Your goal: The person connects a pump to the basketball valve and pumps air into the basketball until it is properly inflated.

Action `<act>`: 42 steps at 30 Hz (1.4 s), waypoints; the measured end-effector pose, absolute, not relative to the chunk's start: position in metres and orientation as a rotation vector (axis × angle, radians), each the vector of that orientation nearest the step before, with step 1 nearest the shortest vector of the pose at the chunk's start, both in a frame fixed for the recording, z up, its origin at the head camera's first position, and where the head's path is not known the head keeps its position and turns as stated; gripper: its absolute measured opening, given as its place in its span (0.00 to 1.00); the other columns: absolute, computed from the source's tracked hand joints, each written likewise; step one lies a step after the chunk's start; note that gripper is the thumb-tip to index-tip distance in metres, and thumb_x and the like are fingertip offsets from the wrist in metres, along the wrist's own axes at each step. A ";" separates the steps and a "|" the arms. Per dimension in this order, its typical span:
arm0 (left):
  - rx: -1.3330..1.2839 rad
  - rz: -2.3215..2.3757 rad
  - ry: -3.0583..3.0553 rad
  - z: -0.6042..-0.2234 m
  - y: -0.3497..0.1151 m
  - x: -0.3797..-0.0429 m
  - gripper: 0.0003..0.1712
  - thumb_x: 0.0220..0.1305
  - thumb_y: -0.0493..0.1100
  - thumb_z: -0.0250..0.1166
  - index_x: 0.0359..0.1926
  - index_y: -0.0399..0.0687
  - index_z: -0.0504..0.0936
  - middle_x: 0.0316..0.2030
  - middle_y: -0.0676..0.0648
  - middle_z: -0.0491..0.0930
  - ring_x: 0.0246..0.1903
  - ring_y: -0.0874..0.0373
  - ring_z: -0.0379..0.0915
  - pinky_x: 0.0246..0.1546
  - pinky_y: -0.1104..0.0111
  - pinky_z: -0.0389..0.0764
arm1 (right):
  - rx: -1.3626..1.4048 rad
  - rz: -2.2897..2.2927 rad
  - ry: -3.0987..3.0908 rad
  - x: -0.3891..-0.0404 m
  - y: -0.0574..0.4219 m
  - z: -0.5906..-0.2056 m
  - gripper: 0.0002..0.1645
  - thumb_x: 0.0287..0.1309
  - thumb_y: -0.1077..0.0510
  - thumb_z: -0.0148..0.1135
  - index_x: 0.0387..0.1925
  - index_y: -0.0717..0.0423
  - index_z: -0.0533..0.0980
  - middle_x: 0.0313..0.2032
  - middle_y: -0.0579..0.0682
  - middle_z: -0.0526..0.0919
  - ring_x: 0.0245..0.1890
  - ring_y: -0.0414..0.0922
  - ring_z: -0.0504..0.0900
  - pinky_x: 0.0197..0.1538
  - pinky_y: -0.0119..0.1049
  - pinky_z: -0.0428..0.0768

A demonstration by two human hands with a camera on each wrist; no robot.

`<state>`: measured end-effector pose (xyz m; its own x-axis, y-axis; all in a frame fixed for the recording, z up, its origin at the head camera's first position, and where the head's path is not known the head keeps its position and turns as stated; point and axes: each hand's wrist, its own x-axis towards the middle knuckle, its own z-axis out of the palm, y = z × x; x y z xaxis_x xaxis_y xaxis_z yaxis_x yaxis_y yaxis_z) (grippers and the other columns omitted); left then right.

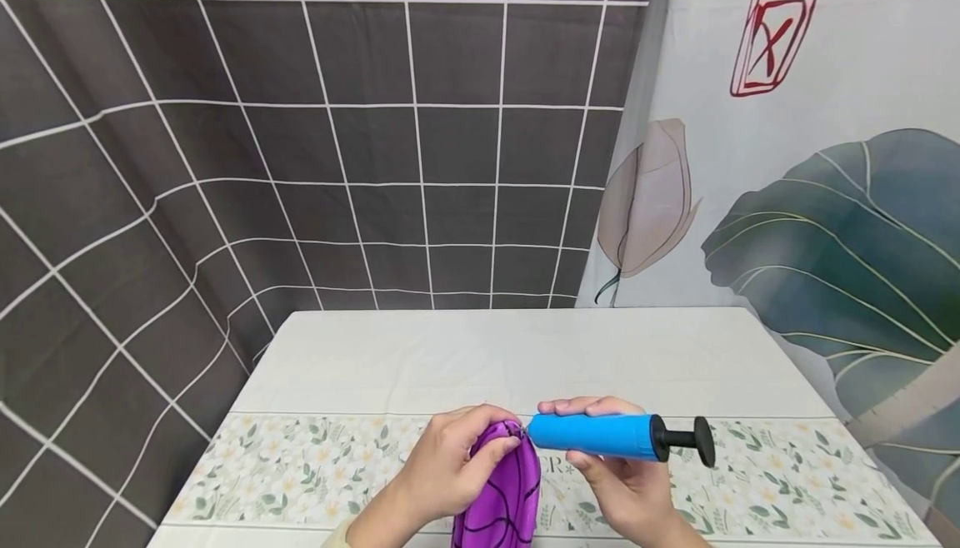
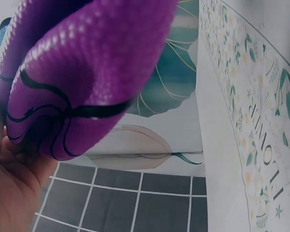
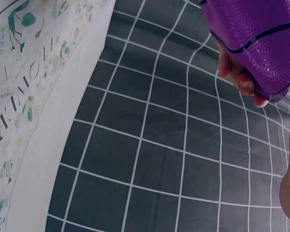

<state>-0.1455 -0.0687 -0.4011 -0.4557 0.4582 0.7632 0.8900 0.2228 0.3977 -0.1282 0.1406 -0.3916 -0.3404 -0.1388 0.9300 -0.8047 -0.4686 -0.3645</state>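
A purple, partly deflated ball [image 1: 504, 502] with black lines is folded in on itself at the front of the table. My left hand [image 1: 448, 466] grips its upper edge, thumb in front. My right hand [image 1: 630, 490] holds a blue hand pump [image 1: 592, 435] almost level, its black handle [image 1: 703, 441] pointing right and partly drawn out. Between pump and ball, the thin needle [image 3: 285, 103] meets the ball's edge; how deep it sits is hidden. The left wrist view shows the ball's dented, pebbled skin [image 2: 111, 58] above the left palm [image 2: 14, 183].
Under the hands is a table [image 1: 517, 356] with a white cover and a floral band. Behind it hangs a dark grey curtain [image 1: 457, 144] with a white grid. A white cloth [image 1: 705, 48] with a large leaf print [image 1: 840, 256] hangs at the right.
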 end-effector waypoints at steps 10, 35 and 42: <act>-1.320 -1.294 -1.886 -0.401 -0.066 -0.145 0.13 0.60 0.28 0.67 0.46 0.39 0.80 0.35 0.44 0.86 0.28 0.65 0.79 0.31 0.85 0.81 | 1.432 1.892 -1.200 -0.124 0.141 -0.378 0.19 0.67 0.78 0.51 0.55 0.84 0.58 0.58 0.63 0.78 0.61 0.55 0.80 0.65 0.44 0.79; -1.379 -1.238 -1.775 -0.387 -0.065 -0.145 0.09 0.73 0.37 0.61 0.47 0.34 0.80 0.38 0.41 0.86 0.36 0.57 0.85 0.40 0.79 0.85 | 1.486 1.755 -1.248 -0.115 0.144 -0.351 0.23 0.67 0.75 0.55 0.58 0.82 0.60 0.59 0.65 0.78 0.62 0.54 0.80 0.66 0.42 0.79; -1.317 -1.163 -1.928 -0.394 -0.066 -0.146 0.11 0.65 0.31 0.67 0.48 0.40 0.81 0.37 0.47 0.86 0.35 0.63 0.82 0.39 0.82 0.83 | 1.296 1.435 -1.645 -0.126 0.150 -0.357 0.22 0.65 0.65 0.65 0.50 0.79 0.69 0.49 0.61 0.83 0.53 0.47 0.84 0.58 0.32 0.83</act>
